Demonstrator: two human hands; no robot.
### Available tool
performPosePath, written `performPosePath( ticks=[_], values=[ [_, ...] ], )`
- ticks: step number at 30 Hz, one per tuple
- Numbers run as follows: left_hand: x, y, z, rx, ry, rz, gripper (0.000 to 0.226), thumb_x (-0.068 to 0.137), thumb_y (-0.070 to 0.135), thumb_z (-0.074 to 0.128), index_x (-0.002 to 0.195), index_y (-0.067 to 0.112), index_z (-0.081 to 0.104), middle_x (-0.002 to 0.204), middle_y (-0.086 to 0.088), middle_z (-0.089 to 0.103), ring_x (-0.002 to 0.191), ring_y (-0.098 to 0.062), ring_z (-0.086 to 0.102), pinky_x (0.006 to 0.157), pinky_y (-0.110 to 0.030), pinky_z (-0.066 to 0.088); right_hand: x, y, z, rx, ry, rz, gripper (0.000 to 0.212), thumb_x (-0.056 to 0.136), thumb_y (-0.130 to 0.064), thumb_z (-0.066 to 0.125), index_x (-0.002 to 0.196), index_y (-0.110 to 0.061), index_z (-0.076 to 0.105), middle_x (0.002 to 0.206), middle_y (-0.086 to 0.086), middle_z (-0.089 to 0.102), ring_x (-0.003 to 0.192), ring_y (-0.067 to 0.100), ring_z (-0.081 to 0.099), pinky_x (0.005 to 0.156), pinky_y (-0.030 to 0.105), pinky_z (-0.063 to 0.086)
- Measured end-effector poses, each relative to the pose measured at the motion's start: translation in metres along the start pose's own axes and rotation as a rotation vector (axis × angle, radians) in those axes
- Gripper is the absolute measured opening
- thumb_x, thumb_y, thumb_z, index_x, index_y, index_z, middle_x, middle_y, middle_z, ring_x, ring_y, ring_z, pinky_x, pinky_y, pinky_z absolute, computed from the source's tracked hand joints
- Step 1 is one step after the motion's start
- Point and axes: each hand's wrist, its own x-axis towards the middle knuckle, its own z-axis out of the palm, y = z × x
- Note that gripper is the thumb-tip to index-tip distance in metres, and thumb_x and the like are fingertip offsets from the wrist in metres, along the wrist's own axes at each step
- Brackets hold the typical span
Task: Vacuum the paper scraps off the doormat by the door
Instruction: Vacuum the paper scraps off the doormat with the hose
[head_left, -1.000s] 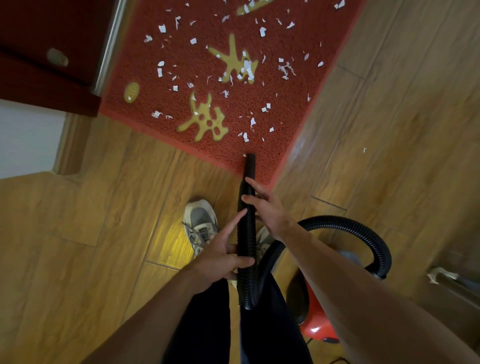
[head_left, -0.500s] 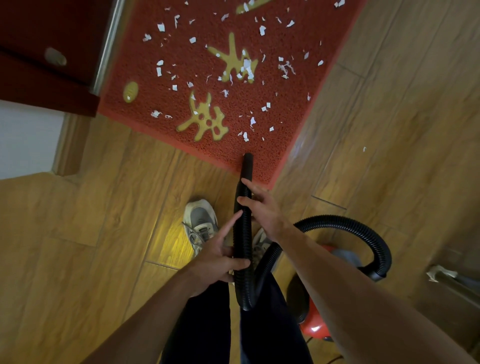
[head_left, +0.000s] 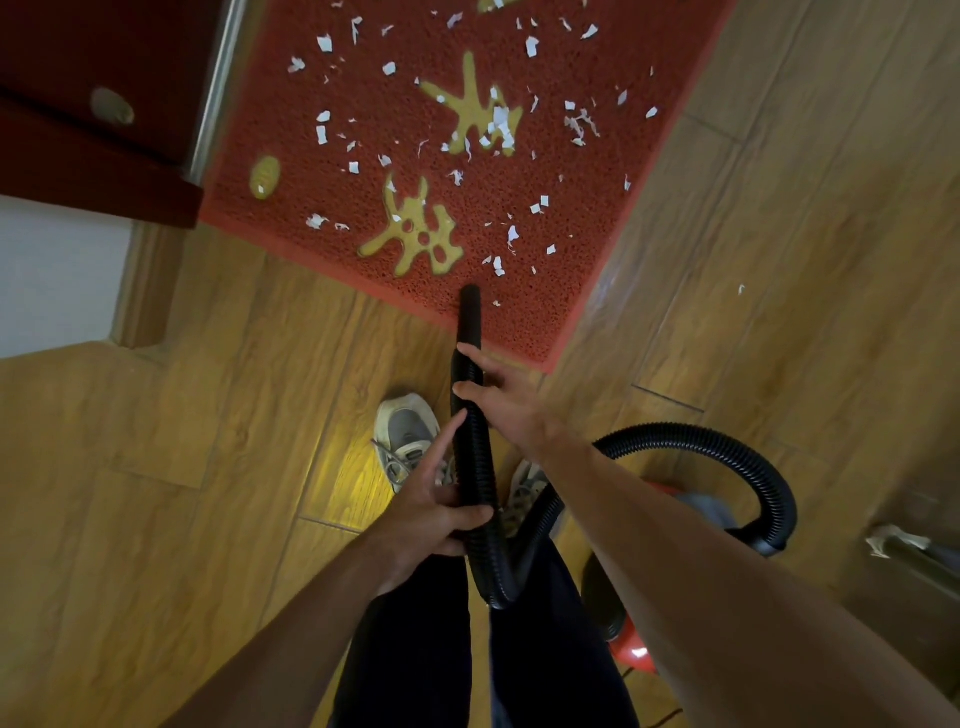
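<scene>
2 hands steady the hose (head_left: 480, 483) for aim: left hand (head_left: 431, 514) fingers wrap its ribbed length, right hand (head_left: 501, 402) fingers curl over it nearer the nozzle (head_left: 470, 312), which sits at the doormat's (head_left: 571, 312) near edge, facing the paper scraps (head_left: 501, 119) beyond.

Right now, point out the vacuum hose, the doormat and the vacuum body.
vacuum hose (head_left: 475, 467): head view, on its ribbed middle stretch.
doormat (head_left: 535, 322): head view, on bare red pile near its closest corner.
vacuum body (head_left: 631, 644): head view, on the red shell at lower right.
</scene>
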Motion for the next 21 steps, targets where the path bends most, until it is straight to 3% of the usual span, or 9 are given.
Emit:
performPosePath(
  ticks=[5, 8, 11, 16, 19, 21],
  values=[
    [0.001, 0.006, 0.001, 0.03, -0.019, -0.015, 0.096, 0.087, -0.007, 0.068, 0.138, 0.067, 0.032, 0.091, -0.002, 0.075, 0.093, -0.019, 0.072, 0.085, -0.051, 0.059, -0.005, -0.005, -0.007, 0.021, 0.032, 0.003, 0.053, 0.091, -0.011, 0.063, 0.14, -0.028, 0.054, 0.124, 0.004, 0.063, 0.105, 0.016, 0.063, 0.098, 0.033, 0.052],
    [0.003, 0.006, 0.005, 0.045, -0.054, -0.053, 0.096, 0.087, -0.006, 0.069, 0.136, 0.068, 0.033, 0.099, -0.008, 0.075, 0.101, -0.026, 0.071, 0.087, -0.055, 0.058, -0.012, 0.003, -0.016, 0.056, 0.042, 0.024, 0.053, 0.093, -0.009, 0.062, 0.143, -0.023, 0.051, 0.123, 0.005, 0.062, 0.099, 0.013, 0.062, 0.09, 0.026, 0.053],
    [0.003, 0.004, 0.012, 0.058, -0.066, -0.083, 0.096, 0.085, -0.004, 0.071, 0.135, 0.069, 0.034, 0.1, -0.009, 0.075, 0.103, -0.027, 0.071, 0.089, -0.057, 0.056, -0.019, 0.008, -0.023, 0.095, 0.035, 0.068, 0.053, 0.094, -0.007, 0.059, 0.144, -0.022, 0.048, 0.118, 0.003, 0.062, 0.09, 0.01, 0.061, 0.079, 0.022, 0.052],
    [-0.002, 0.009, 0.014, 0.045, -0.088, -0.062, 0.098, 0.085, -0.005, 0.071, 0.135, 0.07, 0.033, 0.097, -0.007, 0.075, 0.098, -0.023, 0.071, 0.089, -0.055, 0.057, -0.024, 0.0, -0.027, 0.08, 0.041, 0.053, 0.053, 0.095, -0.01, 0.06, 0.144, -0.026, 0.049, 0.105, -0.008, 0.063, 0.084, 0.005, 0.062, 0.075, 0.02, 0.053],
    [-0.002, 0.019, 0.008, 0.034, -0.081, -0.043, 0.097, 0.086, -0.006, 0.069, 0.137, 0.067, 0.032, 0.09, -0.007, 0.073, 0.092, -0.02, 0.071, 0.086, -0.052, 0.058, -0.018, -0.01, -0.023, 0.061, 0.061, -0.001, 0.052, 0.093, -0.009, 0.061, 0.143, -0.024, 0.05, 0.118, -0.003, 0.063, 0.092, 0.004, 0.061, 0.078, 0.017, 0.053],
    [0.001, 0.024, 0.004, 0.048, -0.077, -0.048, 0.095, 0.087, -0.005, 0.07, 0.138, 0.066, 0.032, 0.09, -0.006, 0.074, 0.094, -0.022, 0.071, 0.088, -0.054, 0.057, -0.013, -0.013, -0.02, 0.091, 0.062, 0.024, 0.051, 0.093, -0.009, 0.061, 0.141, -0.023, 0.051, 0.124, 0.002, 0.062, 0.094, 0.008, 0.062, 0.082, 0.022, 0.054]
  ],
)
